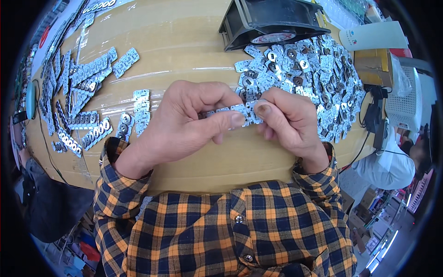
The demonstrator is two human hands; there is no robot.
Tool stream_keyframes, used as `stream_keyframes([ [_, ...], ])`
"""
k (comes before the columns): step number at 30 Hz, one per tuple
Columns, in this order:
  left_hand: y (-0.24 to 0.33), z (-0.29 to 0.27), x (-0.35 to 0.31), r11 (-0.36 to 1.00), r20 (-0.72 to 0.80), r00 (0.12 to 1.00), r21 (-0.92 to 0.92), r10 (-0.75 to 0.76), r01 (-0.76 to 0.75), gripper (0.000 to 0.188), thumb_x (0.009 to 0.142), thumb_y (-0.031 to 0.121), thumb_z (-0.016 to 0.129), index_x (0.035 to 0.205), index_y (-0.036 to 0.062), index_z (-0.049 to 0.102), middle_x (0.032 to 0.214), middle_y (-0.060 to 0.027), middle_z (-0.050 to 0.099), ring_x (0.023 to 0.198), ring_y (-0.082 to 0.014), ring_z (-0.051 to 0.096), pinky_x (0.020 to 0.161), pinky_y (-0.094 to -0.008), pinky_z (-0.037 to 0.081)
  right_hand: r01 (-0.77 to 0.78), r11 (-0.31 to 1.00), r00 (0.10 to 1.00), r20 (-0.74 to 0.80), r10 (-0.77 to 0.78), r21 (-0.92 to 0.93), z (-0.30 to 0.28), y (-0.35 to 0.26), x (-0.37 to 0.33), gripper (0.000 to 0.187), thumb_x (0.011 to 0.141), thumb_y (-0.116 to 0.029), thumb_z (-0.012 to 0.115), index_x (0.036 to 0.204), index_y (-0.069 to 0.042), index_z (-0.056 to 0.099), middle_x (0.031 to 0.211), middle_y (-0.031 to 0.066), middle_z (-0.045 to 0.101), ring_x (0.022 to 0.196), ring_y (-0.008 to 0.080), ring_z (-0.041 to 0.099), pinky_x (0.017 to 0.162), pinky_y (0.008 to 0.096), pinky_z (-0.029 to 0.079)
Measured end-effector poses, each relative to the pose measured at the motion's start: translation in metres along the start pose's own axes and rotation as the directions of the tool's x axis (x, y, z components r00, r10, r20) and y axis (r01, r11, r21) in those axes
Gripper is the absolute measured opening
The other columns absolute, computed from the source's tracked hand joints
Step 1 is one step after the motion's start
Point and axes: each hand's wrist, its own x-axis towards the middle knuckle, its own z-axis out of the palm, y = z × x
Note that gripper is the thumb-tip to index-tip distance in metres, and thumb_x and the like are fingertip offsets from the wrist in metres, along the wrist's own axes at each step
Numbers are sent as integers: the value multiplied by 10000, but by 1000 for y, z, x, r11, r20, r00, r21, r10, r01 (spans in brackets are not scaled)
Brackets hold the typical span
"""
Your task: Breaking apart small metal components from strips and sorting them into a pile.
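Observation:
Over the middle of the table, my left hand [182, 122] pinches a short strip of small silver-blue patterned pieces [238, 109] between thumb and fingers. My right hand [293, 117] is closed on the strip's right end, its thumb pressed on a piece there. The fingers cover part of the strip. Just beyond and to the right of my right hand lies a large heap of loose matching pieces [325, 87], some with dark or shiny round discs. Left of my left hand, a single joined strip [142, 108] lies on the table.
Several more strips [85, 117] lie piled at the left. A black fan [272, 25] stands behind the heap. At the right are a pale cup [374, 36], a cardboard box [371, 67], a white basket [406, 99] and black cables. Another person [387, 161] is at the far right.

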Motion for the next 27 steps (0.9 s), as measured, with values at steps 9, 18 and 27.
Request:
stream_keyframes([
  [9,-17,-5,5,917,-66,950,289,306,-275,168,871,86,660,991,-33,660,842,-68,674,676,-114,614,570,-211,457,-356,666,915,100,390,656,8,4,6,311,997,-208,465,774,3,513,569,63,538,364,72,429,324,217,364],
  [18,-14,4,4,544,-42,764,727,644,-419,274,741,-102,668,1004,-28,662,826,-126,648,656,-201,626,550,-270,469,-287,877,937,-75,340,386,10,-1,3,260,984,-199,528,790,-39,592,581,-17,562,434,3,455,394,162,338],
  [27,-24,8,9,489,-77,677,752,732,-443,254,721,-70,661,972,-37,636,794,-128,605,611,-239,620,508,-315,491,-260,905,952,-69,299,337,13,2,4,286,989,-216,501,788,-28,577,565,-3,557,403,16,430,377,165,319],
])
